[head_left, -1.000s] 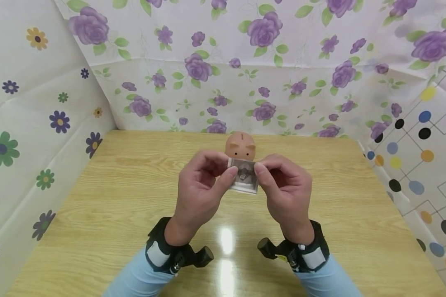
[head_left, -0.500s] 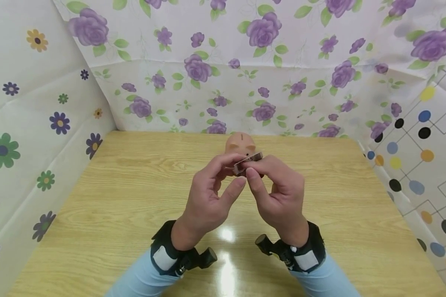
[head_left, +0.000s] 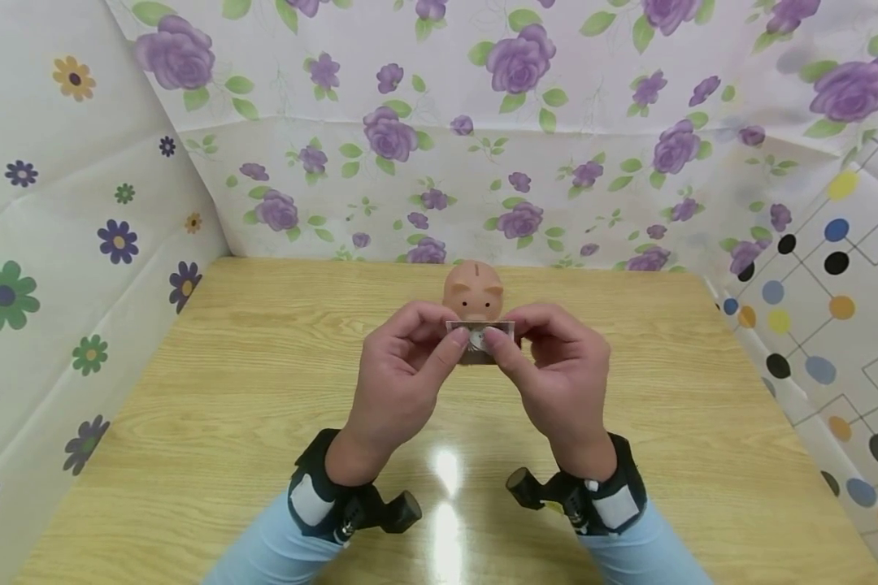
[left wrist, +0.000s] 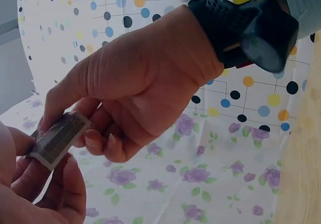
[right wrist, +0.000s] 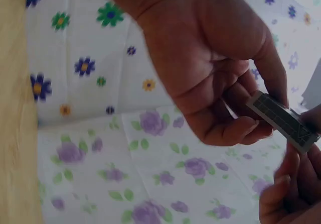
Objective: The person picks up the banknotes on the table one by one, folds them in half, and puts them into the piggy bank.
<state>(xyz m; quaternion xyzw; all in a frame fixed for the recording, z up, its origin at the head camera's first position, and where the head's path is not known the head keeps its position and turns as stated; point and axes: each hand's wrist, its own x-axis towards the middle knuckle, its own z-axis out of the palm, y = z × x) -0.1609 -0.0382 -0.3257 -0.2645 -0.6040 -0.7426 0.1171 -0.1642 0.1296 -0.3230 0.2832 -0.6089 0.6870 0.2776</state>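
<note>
Half a second on, levelled out that flat dark-grey, pale-edged rectangle (head_left: 477, 353), pinched in left hand (head_left: 398, 374) and right hand (head_left: 567, 370) over glossy wood-grain table (head_left: 263, 390), near rounded peach pig figure (head_left: 474, 284).

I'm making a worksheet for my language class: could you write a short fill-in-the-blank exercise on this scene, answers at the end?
1. The left hand and the right hand pinch a small, flat, grey rectangular piece, each with its ____ on the face turned to the head camera.
2. The rounded, pinkish pig-shaped bank shows ____ small dark eyes.
3. The person's sleeves are light ____.
4. The flowers on the white cloth behind the wooden table are ____ in colour.

Missing words: thumb; two; blue; purple.
</note>
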